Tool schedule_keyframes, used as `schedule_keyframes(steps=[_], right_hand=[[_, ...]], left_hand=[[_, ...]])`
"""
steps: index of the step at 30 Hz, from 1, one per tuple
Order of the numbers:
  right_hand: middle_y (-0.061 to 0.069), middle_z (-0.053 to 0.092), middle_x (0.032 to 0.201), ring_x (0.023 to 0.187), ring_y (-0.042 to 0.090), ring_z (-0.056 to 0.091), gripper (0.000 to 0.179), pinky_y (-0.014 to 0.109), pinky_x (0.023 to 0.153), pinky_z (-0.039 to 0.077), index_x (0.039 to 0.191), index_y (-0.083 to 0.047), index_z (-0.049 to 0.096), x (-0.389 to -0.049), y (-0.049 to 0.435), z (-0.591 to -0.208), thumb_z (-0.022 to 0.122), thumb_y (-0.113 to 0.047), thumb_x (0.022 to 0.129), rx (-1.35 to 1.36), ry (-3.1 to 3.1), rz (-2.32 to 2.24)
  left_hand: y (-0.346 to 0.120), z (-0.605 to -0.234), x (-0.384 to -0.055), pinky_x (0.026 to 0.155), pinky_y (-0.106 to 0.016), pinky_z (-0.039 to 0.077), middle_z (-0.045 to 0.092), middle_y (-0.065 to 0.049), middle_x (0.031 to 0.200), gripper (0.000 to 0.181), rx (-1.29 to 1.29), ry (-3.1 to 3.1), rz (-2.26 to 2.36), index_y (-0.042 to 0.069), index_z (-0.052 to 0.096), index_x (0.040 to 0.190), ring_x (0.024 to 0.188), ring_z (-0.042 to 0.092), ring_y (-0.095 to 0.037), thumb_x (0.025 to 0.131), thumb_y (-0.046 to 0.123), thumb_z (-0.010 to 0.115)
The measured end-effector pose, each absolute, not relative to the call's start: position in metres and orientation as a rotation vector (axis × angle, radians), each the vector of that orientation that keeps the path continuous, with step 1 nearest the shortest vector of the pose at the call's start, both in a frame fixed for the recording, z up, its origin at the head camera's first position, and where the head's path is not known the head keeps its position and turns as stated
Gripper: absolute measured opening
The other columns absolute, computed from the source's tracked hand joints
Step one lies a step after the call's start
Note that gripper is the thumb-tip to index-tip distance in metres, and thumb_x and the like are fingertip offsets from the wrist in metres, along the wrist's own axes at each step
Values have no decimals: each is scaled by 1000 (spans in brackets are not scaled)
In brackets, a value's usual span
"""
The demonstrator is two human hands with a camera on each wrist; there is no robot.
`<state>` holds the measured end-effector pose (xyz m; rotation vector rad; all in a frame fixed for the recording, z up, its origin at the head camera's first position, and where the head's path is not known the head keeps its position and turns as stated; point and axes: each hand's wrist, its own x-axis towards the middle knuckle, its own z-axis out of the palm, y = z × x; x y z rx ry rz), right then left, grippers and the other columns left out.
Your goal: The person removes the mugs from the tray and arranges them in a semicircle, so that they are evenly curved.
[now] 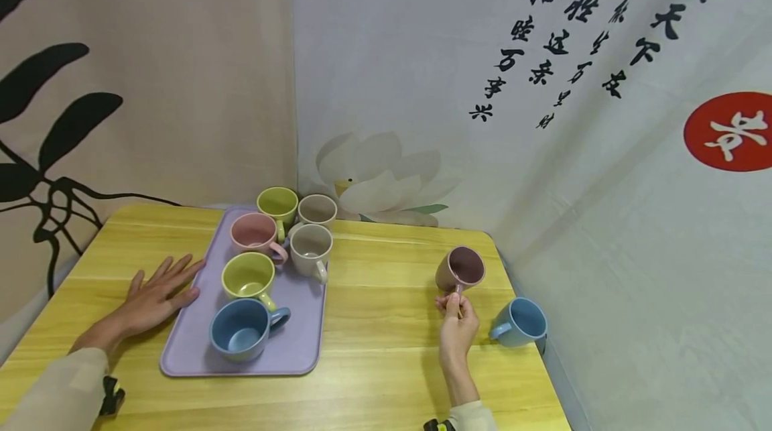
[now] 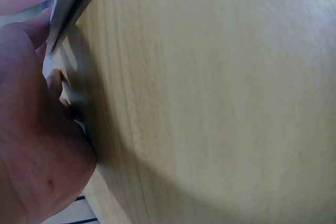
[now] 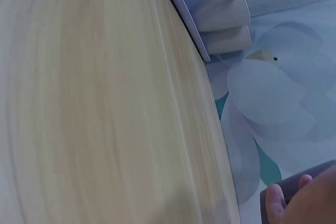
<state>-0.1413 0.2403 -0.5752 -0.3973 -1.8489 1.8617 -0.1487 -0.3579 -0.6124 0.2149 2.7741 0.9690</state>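
My right hand (image 1: 458, 332) pinches the handle of a mauve mug (image 1: 461, 270) at the right side of the table; the right wrist view shows part of that mug (image 3: 294, 186) beside the fingers. A blue mug (image 1: 521, 321) stands just right of this hand, near the table edge. On the left, my left hand (image 1: 153, 298) lies with fingers spread, fingertips at the rim of a lilac tray (image 1: 295, 350). The tray bears a blue mug (image 1: 241, 330), two yellow-green mugs (image 1: 247, 275), a pink mug (image 1: 253, 233) and two pale grey mugs (image 1: 310, 249).
The wooden table (image 1: 386, 377) ends at the back against a wall cloth (image 1: 386, 69) printed with writing, a lotus and dark leaves. A second cloth face runs along the right edge, close to the blue mug there. Mugs crowd the tray's back right corner.
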Motion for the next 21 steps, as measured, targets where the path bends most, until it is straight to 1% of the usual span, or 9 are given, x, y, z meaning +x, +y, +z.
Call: schedule_keyframes(steps=[3, 8, 14, 21], right_hand=[[15, 74, 98, 95, 15, 81, 33, 29, 96, 70, 104, 17, 63, -142, 245, -575, 54, -10, 120, -430, -1829, 1848], [14, 78, 96, 94, 19, 82, 32, 28, 95, 69, 101, 17, 63, -145, 251, -576, 54, -8, 119, -498, -1813, 1803], [18, 77, 98, 94, 15, 82, 31, 23, 93, 68, 105, 16, 66, -146, 257, -579, 54, -9, 119, -547, -1833, 1757], [14, 78, 97, 93, 15, 81, 30, 23, 94, 68, 109, 17, 67, -147, 262, -581, 55, -9, 118, -573, -1831, 1741]], left_hand=[[-357, -611, -148, 126, -83, -30, 4, -35, 186, 75, 219, 2777, 975, 16, 20, 182, 170, -14, -66, 120, 51, 44], [-357, -611, -147, 126, -83, -30, 4, -35, 186, 74, 223, 2779, 976, 16, 20, 182, 170, -14, -66, 121, 51, 44], [-358, -610, -148, 126, -83, -30, 5, -35, 187, 74, 230, 2790, 977, 17, 20, 182, 170, -13, -66, 121, 51, 43], [-356, -612, -147, 127, -83, -29, 6, -34, 187, 74, 226, 2797, 975, 18, 21, 182, 171, -12, -66, 120, 51, 44]])
